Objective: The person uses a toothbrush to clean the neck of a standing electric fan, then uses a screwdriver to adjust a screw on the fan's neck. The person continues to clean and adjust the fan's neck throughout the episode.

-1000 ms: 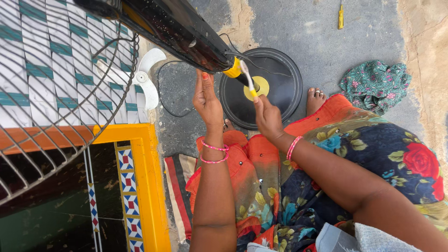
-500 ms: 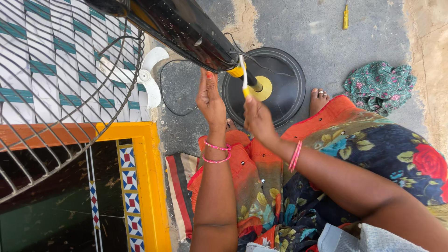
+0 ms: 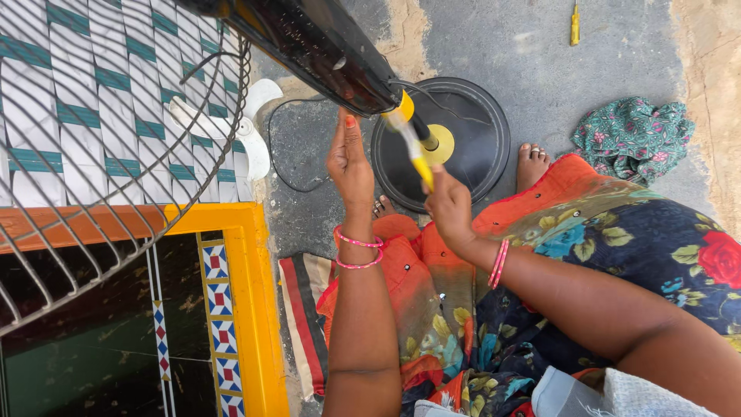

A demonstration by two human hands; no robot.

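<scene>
Yellow-handled brush (image 3: 413, 150) sits pinched in the right hand (image 3: 450, 207), long axis running up and left from the grip, pale blurred tip just beside the lower end of the black fan column (image 3: 324, 50) where the yellow collar meets the thin pole over the round black base (image 3: 482, 143). Left hand (image 3: 349, 162) is flat, fingers together, holding nothing, near the column's left side. Versus half a second ago, the brush has tilted further left and the tip has risen toward the column; left hand has barely moved.
</scene>
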